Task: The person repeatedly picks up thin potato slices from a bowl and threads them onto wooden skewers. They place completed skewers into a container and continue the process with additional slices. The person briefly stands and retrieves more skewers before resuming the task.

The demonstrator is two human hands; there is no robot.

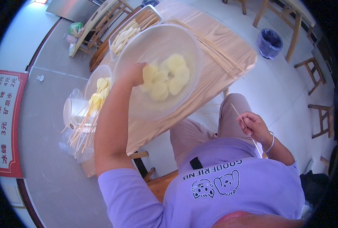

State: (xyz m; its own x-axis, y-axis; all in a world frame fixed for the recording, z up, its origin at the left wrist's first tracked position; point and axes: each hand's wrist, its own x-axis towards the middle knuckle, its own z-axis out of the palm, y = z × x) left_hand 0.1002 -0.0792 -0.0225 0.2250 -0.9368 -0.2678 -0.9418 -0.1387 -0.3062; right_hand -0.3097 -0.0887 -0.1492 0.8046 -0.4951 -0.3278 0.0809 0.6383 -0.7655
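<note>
My left hand (137, 74) reaches over the large translucent plastic bowl (157, 37) and meets the edge of a pale yellow potato slice (149, 73). Its fingertips are blurred and partly hidden, so a grip on the slice cannot be told. Several more round slices (176, 64) lie in what looks like water in the bowl. Off the table's edge, above my lap, my right hand (252, 125) pinches one thin bamboo skewer (237, 112), its tip pointing up and away from me. Left of my forearm, threaded potato skewers (96, 99) rest with their slices in a smaller clear bowl (96, 72).
Loose bamboo skewers (214, 51) lie along the wooden table (234, 37) right of the bowl. A rectangular tray (110, 47) behind holds pale strips (126, 37) and more skewers. A white container (69, 111) stands at left. Wooden stools (314, 71) and a lined bin (269, 42) are on the floor.
</note>
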